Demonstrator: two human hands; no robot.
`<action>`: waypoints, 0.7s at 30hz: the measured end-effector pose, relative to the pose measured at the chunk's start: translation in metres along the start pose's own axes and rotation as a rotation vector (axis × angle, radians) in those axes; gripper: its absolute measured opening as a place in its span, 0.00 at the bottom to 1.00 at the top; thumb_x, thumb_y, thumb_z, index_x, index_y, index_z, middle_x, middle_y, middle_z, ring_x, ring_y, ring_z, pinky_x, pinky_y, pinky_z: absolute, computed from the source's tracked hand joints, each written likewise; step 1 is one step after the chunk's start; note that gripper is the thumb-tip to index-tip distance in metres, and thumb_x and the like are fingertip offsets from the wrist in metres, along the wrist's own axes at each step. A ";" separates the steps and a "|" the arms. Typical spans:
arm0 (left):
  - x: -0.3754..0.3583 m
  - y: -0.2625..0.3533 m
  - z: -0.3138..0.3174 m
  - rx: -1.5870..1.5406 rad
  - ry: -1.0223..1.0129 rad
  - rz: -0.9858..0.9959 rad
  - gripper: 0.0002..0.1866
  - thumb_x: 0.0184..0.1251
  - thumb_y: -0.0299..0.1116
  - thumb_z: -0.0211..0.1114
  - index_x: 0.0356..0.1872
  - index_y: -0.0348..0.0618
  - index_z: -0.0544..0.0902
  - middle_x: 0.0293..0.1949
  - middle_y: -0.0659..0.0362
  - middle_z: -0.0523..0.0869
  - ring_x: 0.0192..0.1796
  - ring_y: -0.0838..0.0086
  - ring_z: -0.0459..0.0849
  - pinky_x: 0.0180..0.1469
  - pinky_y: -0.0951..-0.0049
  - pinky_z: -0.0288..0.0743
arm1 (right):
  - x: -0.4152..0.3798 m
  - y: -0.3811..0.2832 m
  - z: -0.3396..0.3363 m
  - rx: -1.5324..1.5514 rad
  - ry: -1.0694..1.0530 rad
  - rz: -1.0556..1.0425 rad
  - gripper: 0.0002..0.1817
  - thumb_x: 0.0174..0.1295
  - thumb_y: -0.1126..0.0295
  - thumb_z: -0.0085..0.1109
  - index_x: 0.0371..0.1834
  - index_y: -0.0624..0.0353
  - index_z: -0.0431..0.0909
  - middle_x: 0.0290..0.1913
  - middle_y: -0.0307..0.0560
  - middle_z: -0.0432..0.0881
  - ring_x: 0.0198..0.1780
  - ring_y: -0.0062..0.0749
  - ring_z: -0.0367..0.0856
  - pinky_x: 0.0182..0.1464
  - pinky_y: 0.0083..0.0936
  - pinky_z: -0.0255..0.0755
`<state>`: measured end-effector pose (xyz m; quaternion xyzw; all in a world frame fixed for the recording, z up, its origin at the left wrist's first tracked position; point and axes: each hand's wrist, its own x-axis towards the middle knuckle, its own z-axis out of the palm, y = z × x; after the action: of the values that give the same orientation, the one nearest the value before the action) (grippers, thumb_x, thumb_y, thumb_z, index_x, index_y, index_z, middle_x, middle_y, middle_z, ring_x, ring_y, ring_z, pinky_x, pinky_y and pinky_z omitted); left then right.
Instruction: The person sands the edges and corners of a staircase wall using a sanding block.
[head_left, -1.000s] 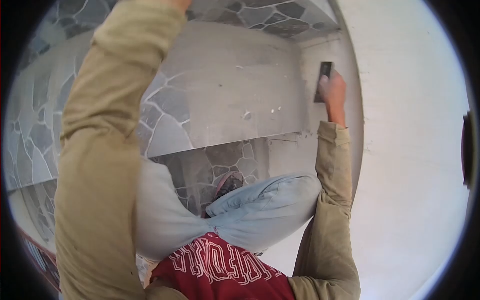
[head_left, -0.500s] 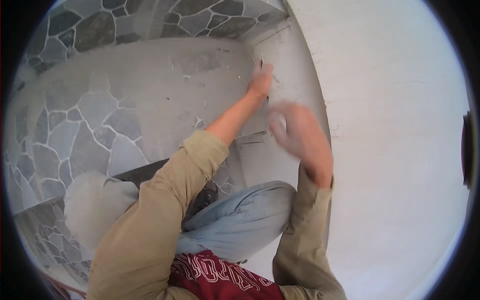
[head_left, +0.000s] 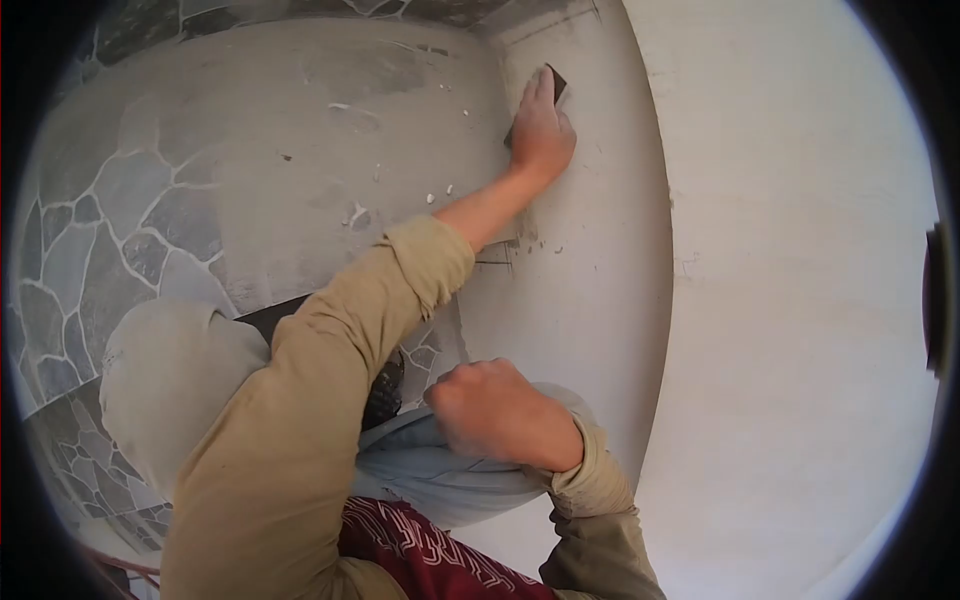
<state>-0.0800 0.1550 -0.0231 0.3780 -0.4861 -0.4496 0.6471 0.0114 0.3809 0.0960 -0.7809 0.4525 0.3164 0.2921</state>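
Right hand (head_left: 505,415) lower, one tool (head_left: 558,86) in left hand (head_left: 543,135)

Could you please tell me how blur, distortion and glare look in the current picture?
Head view: slight motion blur on the bare right hand; bowing, probably from a wide lens, along the pale smooth surface; dark, rounded corners; soft light, no harsh glare.

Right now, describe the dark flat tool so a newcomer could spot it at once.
Find the large off-white wall on the right, then the dusty grey slab left of it. Near the slab's far right corner, the left hand covers most of a dark, flat, straight-edged tool. Unlike the small white crumbs nearby, it is dark and held.
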 end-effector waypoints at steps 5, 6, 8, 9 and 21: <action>-0.141 0.071 0.017 -0.061 -0.183 0.229 0.34 0.67 0.18 0.49 0.77 0.29 0.59 0.76 0.40 0.61 0.80 0.45 0.56 0.81 0.48 0.47 | 0.000 -0.009 -0.005 -0.001 -0.040 -0.212 0.07 0.49 0.69 0.63 0.26 0.63 0.83 0.29 0.57 0.85 0.34 0.52 0.88 0.33 0.43 0.80; -0.160 0.078 0.000 -0.153 -0.369 0.223 0.38 0.60 0.13 0.49 0.77 0.29 0.59 0.77 0.39 0.60 0.80 0.45 0.56 0.82 0.50 0.45 | 0.002 -0.011 -0.007 -0.001 -0.043 -0.218 0.07 0.49 0.69 0.63 0.26 0.63 0.83 0.29 0.57 0.85 0.34 0.52 0.88 0.33 0.43 0.80; -0.141 0.049 -0.001 -0.105 -0.343 0.289 0.39 0.59 0.13 0.50 0.78 0.31 0.59 0.77 0.39 0.59 0.80 0.46 0.57 0.82 0.51 0.46 | 0.003 -0.013 -0.013 0.005 -0.004 -0.199 0.07 0.49 0.70 0.62 0.27 0.63 0.82 0.28 0.55 0.85 0.35 0.51 0.87 0.34 0.43 0.80; -0.120 0.032 0.003 -0.059 -0.315 0.358 0.41 0.58 0.12 0.51 0.78 0.32 0.59 0.77 0.39 0.59 0.80 0.47 0.57 0.82 0.52 0.46 | 0.000 -0.012 -0.014 0.013 -0.001 -0.193 0.07 0.49 0.70 0.62 0.27 0.63 0.82 0.28 0.55 0.85 0.35 0.51 0.87 0.34 0.43 0.80; -0.039 0.047 0.001 0.014 0.033 0.363 0.28 0.67 0.27 0.63 0.68 0.30 0.73 0.56 0.42 0.81 0.58 0.49 0.79 0.62 0.52 0.70 | 0.011 0.004 -0.020 0.035 -0.014 -0.065 0.07 0.55 0.70 0.59 0.33 0.59 0.85 0.30 0.56 0.85 0.36 0.53 0.86 0.39 0.45 0.79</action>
<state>-0.0759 0.2067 0.0089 0.2958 -0.5389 -0.3156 0.7228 0.0164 0.3585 0.0998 -0.7877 0.4303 0.3043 0.3191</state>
